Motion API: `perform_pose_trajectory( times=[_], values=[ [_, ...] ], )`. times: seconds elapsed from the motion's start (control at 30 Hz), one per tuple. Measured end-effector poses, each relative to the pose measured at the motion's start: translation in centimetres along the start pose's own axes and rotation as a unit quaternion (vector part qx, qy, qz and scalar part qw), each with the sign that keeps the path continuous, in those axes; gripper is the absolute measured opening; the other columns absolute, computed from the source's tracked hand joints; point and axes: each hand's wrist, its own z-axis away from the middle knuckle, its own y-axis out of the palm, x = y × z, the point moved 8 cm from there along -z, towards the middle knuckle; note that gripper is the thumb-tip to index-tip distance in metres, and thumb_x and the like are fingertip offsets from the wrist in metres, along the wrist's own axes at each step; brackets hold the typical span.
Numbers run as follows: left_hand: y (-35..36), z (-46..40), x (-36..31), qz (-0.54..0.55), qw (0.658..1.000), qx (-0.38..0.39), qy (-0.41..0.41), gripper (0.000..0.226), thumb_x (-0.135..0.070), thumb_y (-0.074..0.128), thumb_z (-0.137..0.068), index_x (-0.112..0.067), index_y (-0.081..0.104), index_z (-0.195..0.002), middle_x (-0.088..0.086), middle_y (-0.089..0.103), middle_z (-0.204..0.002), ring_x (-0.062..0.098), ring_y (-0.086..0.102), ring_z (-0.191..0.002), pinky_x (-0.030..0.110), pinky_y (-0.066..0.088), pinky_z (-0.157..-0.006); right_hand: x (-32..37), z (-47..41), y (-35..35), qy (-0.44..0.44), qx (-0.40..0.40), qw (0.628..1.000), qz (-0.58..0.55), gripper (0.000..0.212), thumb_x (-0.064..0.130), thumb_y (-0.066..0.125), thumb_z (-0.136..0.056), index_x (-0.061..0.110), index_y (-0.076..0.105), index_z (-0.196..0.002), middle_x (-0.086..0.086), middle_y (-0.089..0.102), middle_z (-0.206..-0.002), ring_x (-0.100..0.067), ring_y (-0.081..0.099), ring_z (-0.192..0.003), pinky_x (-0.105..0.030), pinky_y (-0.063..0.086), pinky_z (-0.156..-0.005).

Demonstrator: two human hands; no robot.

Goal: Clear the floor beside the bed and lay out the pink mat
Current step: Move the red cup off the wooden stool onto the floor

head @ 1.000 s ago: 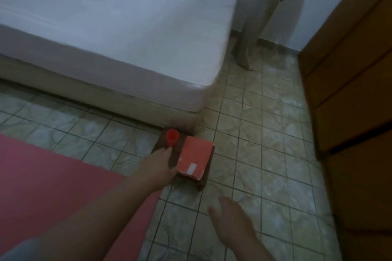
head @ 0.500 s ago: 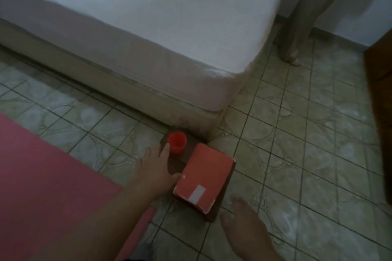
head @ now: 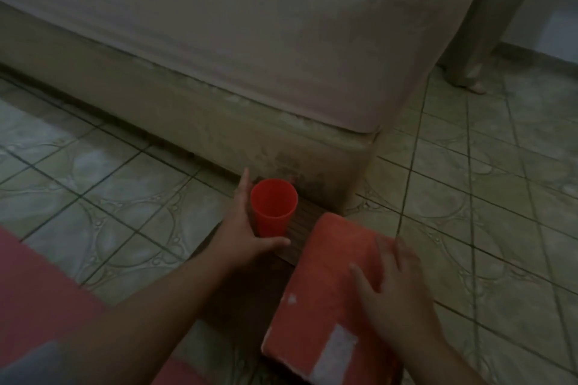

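A red plastic cup stands upright on a low dark wooden board at the corner of the bed. My left hand curves around the cup's left side, fingers stretched behind it and thumb at its base in front, not closed on it. An orange box with a white label lies on the same board. My right hand rests flat on the box top, fingers spread. The pink mat lies on the tiled floor at the lower left, partly under my left arm.
Another person's legs stand just past the bed's corner at the upper right. Patterned floor tiles stretch to the right of the box. The bed base runs along the far side of the cup.
The camera has dropped closer to the floor. My left hand has slid forward around the cup, and my right hand has come up from the floor onto the orange box.
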Motion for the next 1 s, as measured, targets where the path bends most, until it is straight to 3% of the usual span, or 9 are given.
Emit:
perform_pose_trajectory(
  times=[0.1, 0.17, 0.37, 0.63, 0.77, 0.87, 0.93, 1.0],
  values=[
    [1.3, -1.4, 1.8, 0.026, 0.998, -0.002, 0.054, 0.134, -0.021, 0.094, -0.046, -0.066, -0.001, -0.130, -0.026, 0.039, -0.132, -0.022, 0.038, -0.119, -0.003, 0.030, -0.093, -0.2, -0.6, 2.9, -0.013, -0.006, 0.998, 0.060, 0.085, 0.077, 0.018, -0.075, 0.036, 0.001, -0.148, 0.002, -0.001, -0.161, -0.028, -0.007, -0.146, -0.046, 0.008, -0.116],
    [1.6, -1.8, 2.1, 0.032, 0.996, -0.008, 0.080, 0.129, -0.019, 0.093, -0.048, -0.067, 0.005, -0.130, -0.031, 0.039, -0.127, -0.024, 0.040, -0.116, -0.006, 0.030, -0.090, -0.2, -0.9, 3.5, -0.019, -0.012, 0.997, 0.078, 0.086, 0.079, 0.012, -0.072, 0.038, -0.003, -0.147, 0.003, -0.004, -0.160, -0.029, -0.008, -0.146, -0.046, 0.005, -0.116],
    [1.7, -2.2, 2.3, 0.061, 0.995, -0.035, 0.072, 0.108, -0.019, 0.088, -0.058, -0.065, 0.021, -0.129, -0.024, 0.049, -0.125, -0.013, 0.049, -0.115, -0.001, 0.036, -0.089, -0.6, -0.3, 3.7, -0.012, 0.004, 0.996, 0.087, 0.081, 0.075, 0.020, -0.079, 0.040, -0.011, -0.146, 0.004, -0.012, -0.160, -0.026, -0.016, -0.145, -0.045, 0.004, -0.116],
    [0.7, -2.2, 2.4, 0.092, 0.991, -0.013, 0.096, 0.103, -0.011, 0.087, -0.060, -0.058, 0.028, -0.130, -0.017, 0.053, -0.128, -0.006, 0.055, -0.114, 0.011, 0.045, -0.092, 0.3, -0.5, 3.8, -0.001, -0.027, 0.994, 0.104, 0.079, 0.072, 0.025, -0.082, 0.042, -0.012, -0.145, 0.006, -0.010, -0.160, -0.024, -0.012, -0.146, -0.045, 0.008, -0.117],
    [-5.2, -1.7, 2.9, 0.064, 0.992, -0.063, 0.091, 0.104, -0.018, 0.089, -0.056, -0.061, 0.028, -0.128, -0.023, 0.051, -0.122, -0.009, 0.055, -0.109, 0.007, 0.048, -0.080, 1.3, 0.0, 3.4, 0.005, -0.027, 0.992, 0.123, 0.080, 0.072, 0.029, -0.082, 0.044, -0.014, -0.144, 0.008, -0.011, -0.160, -0.023, -0.009, -0.146, -0.042, 0.015, -0.116],
    [-11.7, -1.8, 3.9, 0.024, 0.990, -0.115, 0.083, 0.103, -0.033, 0.087, -0.051, -0.058, 0.025, -0.130, -0.025, 0.049, -0.119, 0.000, 0.056, -0.107, 0.018, 0.048, -0.081, 1.6, -0.2, 3.1, 0.010, -0.044, 0.987, 0.153, 0.081, 0.072, 0.025, -0.082, 0.042, -0.024, -0.139, 0.007, -0.014, -0.159, -0.024, -0.006, -0.147, -0.039, 0.018, -0.116],
    [-16.0, -2.1, 5.3, -0.003, 0.986, -0.147, 0.075, 0.102, -0.029, 0.087, -0.052, -0.057, 0.027, -0.129, -0.023, 0.051, -0.116, 0.000, 0.055, -0.106, 0.022, 0.047, -0.080, 1.6, -0.4, 3.1, 0.003, -0.032, 0.984, 0.176, 0.081, 0.070, 0.026, -0.084, 0.040, -0.030, -0.134, 0.004, -0.015, -0.159, -0.026, -0.005, -0.147, -0.039, 0.017, -0.117],
    [-20.1, -2.3, 7.0, -0.031, 0.981, -0.180, 0.069, 0.101, -0.016, 0.088, -0.055, -0.059, 0.028, -0.125, -0.022, 0.052, -0.114, -0.004, 0.055, -0.102, 0.020, 0.046, -0.078, 2.3, -0.5, 3.3, -0.041, -0.011, 0.987, 0.155, 0.085, 0.058, 0.044, -0.088, 0.026, -0.007, -0.147, -0.008, 0.000, -0.160, -0.033, 0.004, -0.146, -0.044, 0.013, -0.118]
  ],
)
